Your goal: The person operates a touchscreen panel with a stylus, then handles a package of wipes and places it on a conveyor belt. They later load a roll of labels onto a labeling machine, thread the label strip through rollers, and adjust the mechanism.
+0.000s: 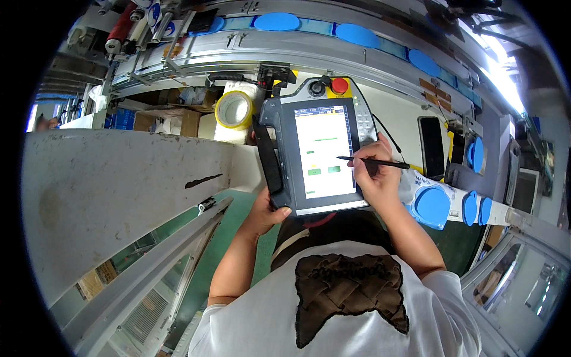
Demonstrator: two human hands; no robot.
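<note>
The right hand (376,178) is closing its grip on one black stylus (373,161), pinching it between thumb and fingers, with the tip touching the lit screen of the handheld control pendant (318,156). The stylus is lying nearly level, its long axis running left to right, its point aiming left onto the screen and its back end sticking out to the right past the knuckles. The left hand (269,209) is gripping the pendant's near left corner from below, thumb lying over the dark edge, holding it up in front of the chest. There is one pendant, standing taller than wide, its long axis running near to far; at its far end are sitting one red round button (339,85) and one black knob (317,88).

Just beyond the pendant's far left corner one roll of yellow tape (234,109) is sitting. Farther off a curved grey conveyor (309,47) is carrying at least four blue round lids (277,22) in a row. To the right, three more blue lids (432,205) are showing near the wrist, partly hidden by the right forearm. A dark phone (432,147) is lying on the pale surface (395,113) right of the pendant. On the left a wide worn grey panel (113,184) is filling the view, hiding what is beneath it.
</note>
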